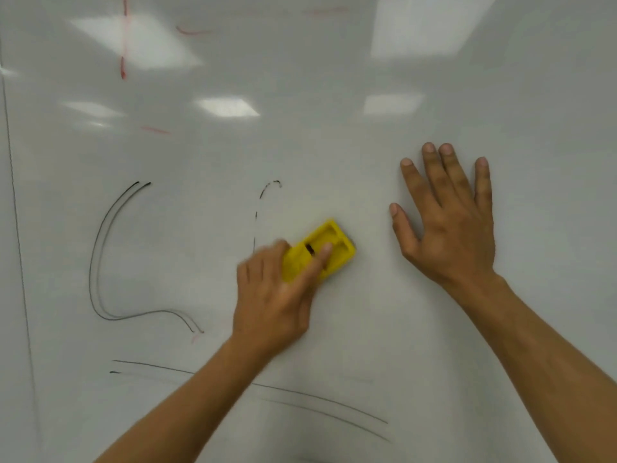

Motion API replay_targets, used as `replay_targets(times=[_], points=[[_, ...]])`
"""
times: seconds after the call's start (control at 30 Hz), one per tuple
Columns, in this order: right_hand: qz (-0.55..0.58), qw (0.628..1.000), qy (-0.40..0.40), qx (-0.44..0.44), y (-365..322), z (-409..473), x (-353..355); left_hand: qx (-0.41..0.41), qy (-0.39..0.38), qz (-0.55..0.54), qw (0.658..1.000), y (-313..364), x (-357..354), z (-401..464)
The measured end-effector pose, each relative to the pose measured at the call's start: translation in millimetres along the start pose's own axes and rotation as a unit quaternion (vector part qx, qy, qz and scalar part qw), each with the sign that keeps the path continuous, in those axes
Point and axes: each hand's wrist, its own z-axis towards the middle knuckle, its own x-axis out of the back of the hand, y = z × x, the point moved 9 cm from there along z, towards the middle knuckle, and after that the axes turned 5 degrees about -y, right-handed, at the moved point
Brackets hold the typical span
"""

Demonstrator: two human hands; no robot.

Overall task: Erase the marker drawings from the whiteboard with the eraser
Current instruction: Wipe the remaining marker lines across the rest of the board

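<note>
At the far left of the whiteboard [334,145] a thin dark vertical line [18,245] runs down near the edge. Next to it, high up, red marker traces [124,66] remain: a vertical streak, a short curve and a small dash. Lower down, a doubled black curve [100,248] bends downward and sweeps right, ending just left of your left wrist. Beneath it, two long black strokes [320,404] slant across the bottom, passing behind your left forearm. A broken black arc [263,192] sits just above your left hand [273,292]. That hand grips the yellow eraser [325,248], thumb on its near side and a finger laid across its top, pressing it against the board. Further right, your right hand [450,222] lies flat on the board, fingers spread, well apart from the eraser.
</note>
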Motion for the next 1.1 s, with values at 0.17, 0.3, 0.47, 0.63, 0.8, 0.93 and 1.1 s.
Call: replay_targets(times=[0.17,0.3,0.47,0.63,0.8,0.93,1.1], points=[[0.0,1.0,-0.004,-0.006,-1.2,1.1,1.1,-0.104,-0.057,0.015,0.993,29.9,-21.5,-63.4],[0.013,1.0,-0.011,-0.022,-7.7,-2.0,2.5,-0.047,0.004,0.031,0.998,-6.0,0.6,-19.0],[0.032,0.999,-0.006,0.005,-26.7,-14.2,-1.6,0.168,0.055,0.026,0.984,-74.3,24.8,36.5],[0.015,1.0,-0.01,0.008,-27.7,-19.9,-9.0,0.231,0.068,-0.014,0.971,-57.6,12.4,6.5],[0.013,1.0,0.006,0.012,-27.9,-20.1,-9.0,-0.056,-0.028,-0.018,0.998,17.7,-12.9,-64.8],[0.016,1.0,0.006,0.011,-29.2,-20.2,-8.3,-0.014,-0.012,0.007,1.0,-16.3,1.1,-18.0],[0.021,1.0,0.008,0.01,-28.5,-21.0,-8.7,0.175,0.06,0.013,0.983,-86.9,39.6,76.5]])
